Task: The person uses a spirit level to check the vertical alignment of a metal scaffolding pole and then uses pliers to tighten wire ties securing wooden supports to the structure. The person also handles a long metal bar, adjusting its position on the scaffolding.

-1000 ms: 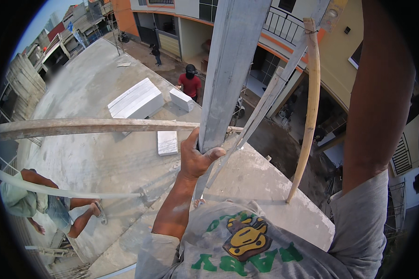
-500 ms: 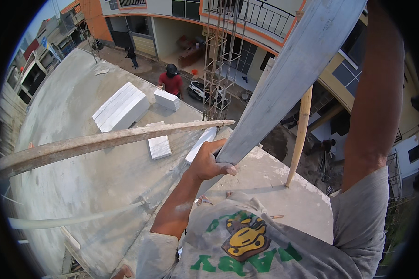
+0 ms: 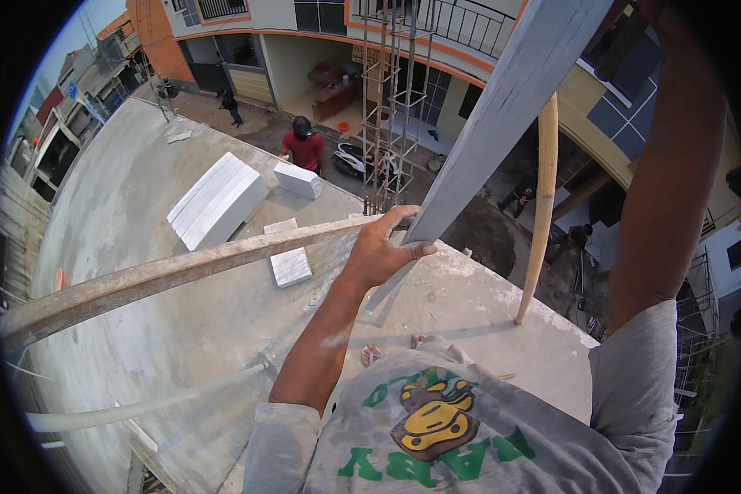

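My left hand [image 3: 387,251] is wrapped round the lower part of a long grey board [image 3: 502,115], thumb on the near side. The board stands tilted, its upper part leaning right and running out of the top of the picture. Its lower end [image 3: 384,303] shows below my hand, close to the concrete slab. My right arm [image 3: 667,181] is raised high along the right side; its hand is lost beyond the dark upper rim. A weathered wooden beam [image 3: 181,267] crosses from the left and its end passes behind my left hand.
White blocks [image 3: 222,202] lie on the concrete slab [image 3: 115,222], with smaller ones [image 3: 291,267] nearer. A bamboo pole [image 3: 542,206] stands by the slab's right edge, beyond which the ground drops. Rebar columns [image 3: 391,107] rise ahead. A person in red [image 3: 305,148] stands below near a motorbike [image 3: 350,160].
My left hand has moved slightly right and up with the board, which stands a little steeper. The board's lower end now shows over the slab.
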The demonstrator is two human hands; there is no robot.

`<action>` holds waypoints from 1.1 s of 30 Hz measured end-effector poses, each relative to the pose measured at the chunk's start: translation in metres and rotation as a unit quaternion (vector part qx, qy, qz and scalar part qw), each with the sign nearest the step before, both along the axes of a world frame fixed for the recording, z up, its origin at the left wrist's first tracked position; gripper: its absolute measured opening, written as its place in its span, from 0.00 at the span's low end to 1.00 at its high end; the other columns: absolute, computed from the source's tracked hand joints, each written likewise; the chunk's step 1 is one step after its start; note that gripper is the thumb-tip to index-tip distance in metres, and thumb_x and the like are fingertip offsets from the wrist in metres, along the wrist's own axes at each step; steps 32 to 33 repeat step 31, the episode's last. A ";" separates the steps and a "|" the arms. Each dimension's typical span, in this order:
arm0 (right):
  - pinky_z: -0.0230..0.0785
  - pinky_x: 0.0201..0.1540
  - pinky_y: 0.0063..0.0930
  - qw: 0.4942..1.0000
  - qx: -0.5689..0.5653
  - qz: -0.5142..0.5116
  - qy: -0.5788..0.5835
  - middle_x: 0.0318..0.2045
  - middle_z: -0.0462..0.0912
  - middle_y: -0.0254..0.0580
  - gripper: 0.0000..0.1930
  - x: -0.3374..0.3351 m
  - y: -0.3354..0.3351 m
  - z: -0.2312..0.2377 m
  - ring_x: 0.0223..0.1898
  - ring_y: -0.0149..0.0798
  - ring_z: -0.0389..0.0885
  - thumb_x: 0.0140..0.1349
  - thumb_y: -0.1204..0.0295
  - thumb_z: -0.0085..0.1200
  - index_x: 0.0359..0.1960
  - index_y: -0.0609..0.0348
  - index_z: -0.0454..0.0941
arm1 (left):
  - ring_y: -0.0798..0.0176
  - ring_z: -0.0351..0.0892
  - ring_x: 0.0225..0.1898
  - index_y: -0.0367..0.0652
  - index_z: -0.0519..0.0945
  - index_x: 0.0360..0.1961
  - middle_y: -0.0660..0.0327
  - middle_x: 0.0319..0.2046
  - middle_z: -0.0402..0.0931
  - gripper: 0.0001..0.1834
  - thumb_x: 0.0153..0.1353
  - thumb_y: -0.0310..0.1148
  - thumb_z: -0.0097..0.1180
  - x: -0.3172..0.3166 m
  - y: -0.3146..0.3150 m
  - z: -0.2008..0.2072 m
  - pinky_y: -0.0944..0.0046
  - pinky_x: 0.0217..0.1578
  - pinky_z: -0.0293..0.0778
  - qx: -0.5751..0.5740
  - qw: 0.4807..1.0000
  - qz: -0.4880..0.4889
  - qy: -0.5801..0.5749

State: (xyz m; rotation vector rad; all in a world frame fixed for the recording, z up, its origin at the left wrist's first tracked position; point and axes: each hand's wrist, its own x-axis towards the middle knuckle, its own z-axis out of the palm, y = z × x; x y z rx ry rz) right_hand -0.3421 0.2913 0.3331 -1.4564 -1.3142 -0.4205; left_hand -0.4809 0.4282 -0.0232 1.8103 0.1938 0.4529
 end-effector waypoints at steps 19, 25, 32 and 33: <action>0.79 0.40 0.27 0.994 0.060 0.001 0.096 0.31 0.83 0.44 0.21 0.048 0.048 -0.181 0.36 0.32 0.84 0.64 0.59 0.62 0.48 0.62 0.73 | 0.47 0.73 0.62 0.47 0.63 0.69 0.47 0.59 0.73 0.48 0.49 0.45 0.73 0.075 0.030 -0.028 0.54 0.62 0.68 0.047 0.996 0.059 0.049; 0.76 0.38 0.27 0.988 0.080 0.030 0.128 0.36 0.82 0.46 0.21 0.083 0.063 -0.235 0.37 0.33 0.83 0.63 0.63 0.64 0.47 0.64 0.70 | 0.47 0.75 0.60 0.48 0.63 0.69 0.47 0.60 0.72 0.48 0.48 0.47 0.74 0.125 0.044 -0.029 0.54 0.59 0.70 0.108 0.987 0.073 0.089; 0.74 0.38 0.28 0.987 0.063 0.048 0.141 0.35 0.81 0.45 0.23 0.121 0.077 -0.253 0.34 0.35 0.82 0.61 0.59 0.66 0.47 0.61 0.70 | 0.53 0.78 0.57 0.49 0.64 0.68 0.48 0.58 0.74 0.48 0.48 0.48 0.74 0.164 0.059 -0.021 0.55 0.57 0.72 0.090 0.975 0.045 0.200; 0.74 0.38 0.28 0.987 0.063 0.048 0.141 0.35 0.81 0.45 0.23 0.121 0.077 -0.253 0.34 0.35 0.82 0.61 0.59 0.66 0.47 0.61 0.70 | 0.53 0.78 0.57 0.49 0.64 0.68 0.48 0.58 0.74 0.48 0.48 0.48 0.74 0.164 0.059 -0.021 0.55 0.57 0.72 0.090 0.975 0.045 0.200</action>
